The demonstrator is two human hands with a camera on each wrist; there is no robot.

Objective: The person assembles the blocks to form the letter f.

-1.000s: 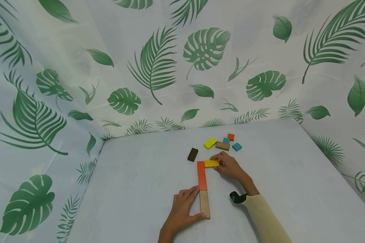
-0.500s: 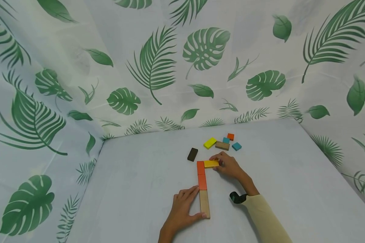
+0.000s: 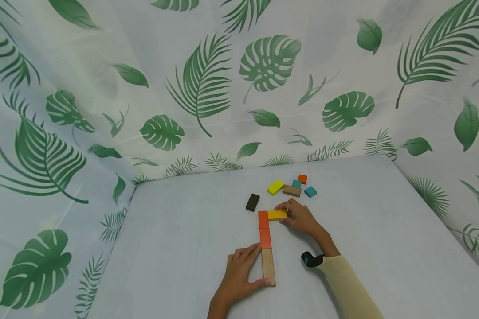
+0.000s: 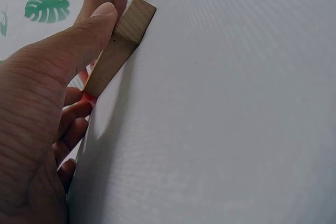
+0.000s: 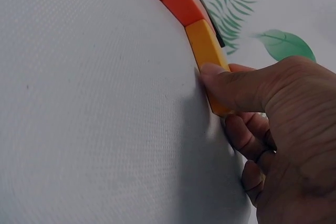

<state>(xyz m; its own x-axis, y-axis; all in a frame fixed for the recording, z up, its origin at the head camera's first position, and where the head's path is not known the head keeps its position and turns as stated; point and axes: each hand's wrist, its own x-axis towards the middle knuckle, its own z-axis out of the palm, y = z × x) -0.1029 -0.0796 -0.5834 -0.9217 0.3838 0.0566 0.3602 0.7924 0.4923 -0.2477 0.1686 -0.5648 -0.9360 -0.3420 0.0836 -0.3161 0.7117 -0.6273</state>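
Observation:
A row of blocks lies on the table: a plain wooden block (image 3: 268,266) at the near end, then two orange-red blocks (image 3: 265,238) end to end. My left hand (image 3: 239,271) lies along the row's left side, thumb on the wooden block's near end, index fingertip at the side where wood and orange meet. With my right hand (image 3: 299,216) I pinch a deep yellow block (image 3: 276,215) between thumb and fingers. It lies crosswise, one end against the far orange block, making a corner. In the right wrist view my thumb (image 5: 226,85) covers part of the yellow block.
Beyond the row lies a dark brown block (image 3: 253,202). Farther back sit a bright yellow block (image 3: 275,187), a wooden block (image 3: 292,191), two blue blocks (image 3: 310,192) and a small orange block (image 3: 302,179). Leaf-patterned cloth (image 3: 215,155) borders the white table (image 3: 183,230).

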